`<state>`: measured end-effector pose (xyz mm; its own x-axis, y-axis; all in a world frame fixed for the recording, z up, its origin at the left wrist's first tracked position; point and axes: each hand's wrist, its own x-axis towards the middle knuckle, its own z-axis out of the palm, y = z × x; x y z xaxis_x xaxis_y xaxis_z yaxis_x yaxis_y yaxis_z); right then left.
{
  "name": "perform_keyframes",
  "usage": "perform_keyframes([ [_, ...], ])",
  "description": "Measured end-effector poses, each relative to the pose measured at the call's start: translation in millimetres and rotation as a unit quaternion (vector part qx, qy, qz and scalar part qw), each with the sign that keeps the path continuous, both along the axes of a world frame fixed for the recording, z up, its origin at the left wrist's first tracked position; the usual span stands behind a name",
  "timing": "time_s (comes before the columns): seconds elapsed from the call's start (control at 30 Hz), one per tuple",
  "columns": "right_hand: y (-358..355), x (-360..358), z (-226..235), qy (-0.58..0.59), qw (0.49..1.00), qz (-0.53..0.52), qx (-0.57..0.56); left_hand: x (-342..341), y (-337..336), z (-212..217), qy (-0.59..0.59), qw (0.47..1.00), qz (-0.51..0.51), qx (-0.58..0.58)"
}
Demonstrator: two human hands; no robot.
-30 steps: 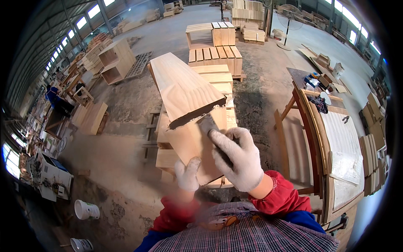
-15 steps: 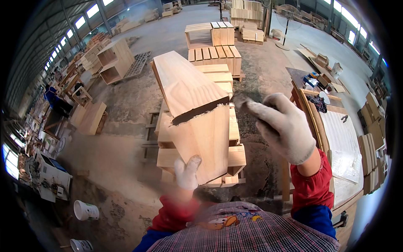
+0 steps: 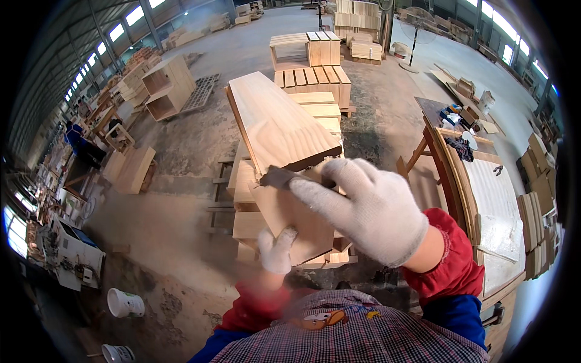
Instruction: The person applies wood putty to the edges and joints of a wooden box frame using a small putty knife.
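My left hand (image 3: 276, 250), in a white glove, grips the near lower edge of a pale wooden box (image 3: 278, 130) held tilted in front of me. My right hand (image 3: 369, 209), also gloved, is closed on a small dark grey sanding pad (image 3: 279, 177) pressed against the box's near end face. The box's long top face slopes away from me. Below the box lies a stack of similar wooden pieces (image 3: 248, 224) on the floor.
A workbench (image 3: 484, 181) with a pale panel stands at my right, tools at its far end. Stacks of wooden boxes (image 3: 315, 78) lie ahead, an open crate (image 3: 166, 88) to the far left. Two white buckets (image 3: 124, 302) sit on the dusty floor at lower left.
My right hand swung off to the right of the box, then came back onto its near end face with the sanding pad. My left hand kept its hold.
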<state>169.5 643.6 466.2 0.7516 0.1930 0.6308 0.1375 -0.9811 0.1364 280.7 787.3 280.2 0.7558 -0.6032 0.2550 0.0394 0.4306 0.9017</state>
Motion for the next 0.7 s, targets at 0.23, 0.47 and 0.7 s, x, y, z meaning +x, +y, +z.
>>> perform_keyframes([
  [0.23, -26, -34, 17, -0.014, 0.991, -0.136, -0.001, 13, 14, -23, -0.099, 0.987, 0.037, 0.12],
  [0.47, 27, -10, 9, 0.062, 0.997, -0.027, 0.043, 10, 5, 3, -0.122, 0.991, 0.041, 0.028],
  [0.7, 7, -9, 14, 0.011, 0.992, -0.095, -0.08, 9, 9, -3, -0.064, 0.996, 0.043, 0.051],
])
